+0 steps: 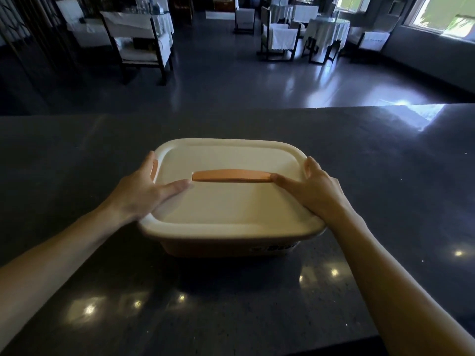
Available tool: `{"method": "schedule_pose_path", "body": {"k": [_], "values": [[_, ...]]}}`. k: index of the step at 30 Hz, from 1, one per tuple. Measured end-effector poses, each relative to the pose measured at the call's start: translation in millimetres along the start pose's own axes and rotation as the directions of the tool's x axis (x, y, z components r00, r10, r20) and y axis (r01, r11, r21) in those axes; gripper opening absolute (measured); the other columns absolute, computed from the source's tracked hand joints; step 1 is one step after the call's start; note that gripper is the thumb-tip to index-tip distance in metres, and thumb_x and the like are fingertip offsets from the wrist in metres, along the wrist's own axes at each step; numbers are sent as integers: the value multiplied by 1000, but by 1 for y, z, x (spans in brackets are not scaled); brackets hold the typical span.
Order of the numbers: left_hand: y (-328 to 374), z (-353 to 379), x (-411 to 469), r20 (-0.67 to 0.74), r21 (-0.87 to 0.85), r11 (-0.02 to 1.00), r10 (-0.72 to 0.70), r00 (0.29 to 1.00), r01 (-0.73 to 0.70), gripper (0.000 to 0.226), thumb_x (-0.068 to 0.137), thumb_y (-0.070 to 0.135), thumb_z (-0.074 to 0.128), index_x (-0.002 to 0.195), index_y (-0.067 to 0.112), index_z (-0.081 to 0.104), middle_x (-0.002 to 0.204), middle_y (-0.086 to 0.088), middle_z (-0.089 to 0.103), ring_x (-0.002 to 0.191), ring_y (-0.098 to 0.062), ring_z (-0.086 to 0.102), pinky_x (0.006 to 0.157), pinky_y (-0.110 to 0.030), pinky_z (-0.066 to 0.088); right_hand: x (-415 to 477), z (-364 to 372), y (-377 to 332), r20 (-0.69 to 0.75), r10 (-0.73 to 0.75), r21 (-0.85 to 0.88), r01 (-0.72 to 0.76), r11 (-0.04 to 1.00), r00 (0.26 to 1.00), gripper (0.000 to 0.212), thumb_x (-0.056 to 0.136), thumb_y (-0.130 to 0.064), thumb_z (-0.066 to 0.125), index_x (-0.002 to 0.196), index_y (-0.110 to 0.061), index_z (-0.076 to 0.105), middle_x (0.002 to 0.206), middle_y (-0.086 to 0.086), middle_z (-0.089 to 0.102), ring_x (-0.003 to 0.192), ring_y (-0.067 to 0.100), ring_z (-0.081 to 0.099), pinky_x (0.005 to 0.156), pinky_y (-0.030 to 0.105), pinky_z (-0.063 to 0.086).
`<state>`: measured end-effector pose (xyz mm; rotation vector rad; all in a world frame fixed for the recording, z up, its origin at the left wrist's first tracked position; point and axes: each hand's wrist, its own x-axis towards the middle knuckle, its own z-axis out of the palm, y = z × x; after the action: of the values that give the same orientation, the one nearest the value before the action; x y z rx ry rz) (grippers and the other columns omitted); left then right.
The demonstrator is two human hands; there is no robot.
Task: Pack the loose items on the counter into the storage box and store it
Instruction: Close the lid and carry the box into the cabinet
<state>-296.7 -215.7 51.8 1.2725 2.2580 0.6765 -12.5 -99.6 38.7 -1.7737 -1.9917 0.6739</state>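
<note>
A storage box (pixel 226 246) with an orange body stands on the dark counter (pixel 385 176), its cream lid (pixel 231 201) on top. An orange handle (pixel 231 175) lies flat along the lid's middle. My left hand (pixel 144 191) grips the lid's left edge, thumb on top near the handle's end, fingers down the side by an orange clasp (pixel 154 167). My right hand (pixel 312 191) grips the right edge the same way, its thumb touching the handle's other end. The box's contents are hidden, and no loose items show on the counter.
The counter stretches wide to both sides and ends at a far edge beyond the box. Past it lies a dim dining room with a glossy floor, white-draped chairs (pixel 138 39) and tables (pixel 329 29), and bright windows (pixel 447 14) at the right.
</note>
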Motion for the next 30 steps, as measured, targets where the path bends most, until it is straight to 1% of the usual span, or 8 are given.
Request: {"method": "schedule_pose_path", "body": {"k": [2,6,10,16,21,25,28,30], "values": [[3,2,5,13,-2,1000,4,1000,-4,120,50,79,55,147,33,1,150,-7,30,125,-32,42,86,-42,41,-3,-6,4,-37,11,10,-11,1000,999,94,54,-87,47,126,-28,34,104,1,57,83,21,43,64,36,36],[21,11,13,22,-2,997,76,997,-76,121,50,80,57,146,33,0,150,-6,30,125,-31,42,81,-39,36,-14,-26,17,-127,39,-24,-42,999,991,93,53,-88,45,123,-28,34,98,-1,52,82,22,41,66,36,34],[49,20,19,62,1,984,178,982,-178,126,44,83,54,147,32,2,150,-6,30,127,-32,40,93,-46,37,-30,-50,34,-231,90,-31,-100,995,969,90,53,-88,45,118,-26,38,91,-3,49,79,21,41,61,35,32],[109,53,20,169,-49,934,356,919,-353,125,45,80,58,146,33,1,151,-9,27,124,-33,42,89,-43,39,-67,-92,77,-357,232,25,-240,971,905,93,51,-89,46,120,-28,39,92,-4,47,83,20,39,67,34,32],[177,99,11,230,-32,851,517,824,-525,122,48,81,55,148,29,6,153,-2,26,132,-29,35,101,-38,31,-100,-135,128,-451,349,60,-362,930,821,100,43,-92,42,120,-29,41,92,-4,46,85,20,38,70,34,33],[239,150,0,340,-76,761,627,701,-644,126,47,85,54,148,29,3,152,-6,28,128,-33,41,96,-39,36,-122,-172,179,-531,433,100,-454,885,728,104,40,-94,39,120,-28,41,93,-4,51,83,20,43,69,32,34],[294,196,-12,377,-118,695,692,616,-709,125,46,85,51,148,29,5,152,-2,29,129,-30,40,97,-35,34,-137,-204,223,-551,505,172,-502,848,664,108,42,-93,45,129,-29,37,110,-2,57,97,24,53,81,35,44],[334,229,-23,397,-151,657,725,563,-738,127,43,87,51,148,31,7,150,1,32,128,-27,42,96,-32,35,-149,-225,251,-588,537,228,-513,828,605,108,44,-91,50,131,-28,37,109,-3,57,104,26,54,84,35,45]]}}
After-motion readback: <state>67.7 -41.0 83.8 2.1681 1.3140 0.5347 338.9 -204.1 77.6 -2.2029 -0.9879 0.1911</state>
